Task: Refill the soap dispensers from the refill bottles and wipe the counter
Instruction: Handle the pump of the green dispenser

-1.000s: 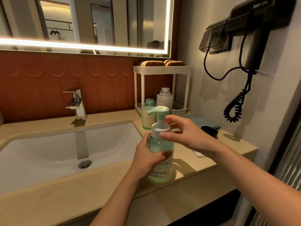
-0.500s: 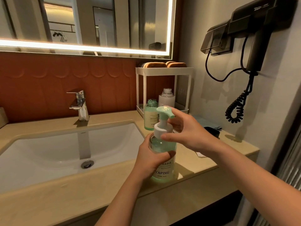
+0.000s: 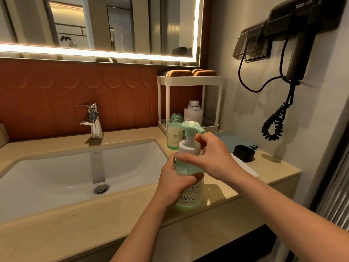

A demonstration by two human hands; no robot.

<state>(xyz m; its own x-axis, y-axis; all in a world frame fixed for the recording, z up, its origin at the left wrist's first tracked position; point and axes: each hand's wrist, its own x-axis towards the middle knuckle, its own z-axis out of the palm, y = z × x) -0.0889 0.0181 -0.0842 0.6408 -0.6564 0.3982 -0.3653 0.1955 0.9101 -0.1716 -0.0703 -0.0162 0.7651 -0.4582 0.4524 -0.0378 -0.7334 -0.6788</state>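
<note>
**Pump spins round as the twist goes on**

The spout of the pump (image 3: pixel 188 146) has swung right round. A second ago it pointed left toward the sink (image 3: pixel 56 176); now it points right, over the knuckles of the right hand (image 3: pixel 215 159). That's a proper turn on the thread!

The soap dispenser (image 3: pixel 190 197) stands upright on the front edge of the counter (image 3: pixel 75 233), just right of the sink. The left hand (image 3: pixel 173 186) is wrapped firmly round the bottle's body, fingers curled across the front, bracing it. The right hand has its fingers and thumb closed on the white collar of the pump, doing the turning.

Screwing on or off? I can't tell from the thread alone. The green liquid does look high in the bottle, so my guess is this one has been filled and is being closed up.

Behind it, the green bottle (image 3: pixel 174 134) and the white bottle (image 3: pixel 193 114) stand by the foot of the rack (image 3: pixel 190 79), both with open necks. A black cap (image 3: pixel 244 153) sits loose near the wall. So there looks to be more filling or capping ahead.

And the wipe-down? The blue cloth (image 3: pixel 232 138) lies flat at the back of the counter, in nobody's hand. That job looks to be still waiting.
</note>
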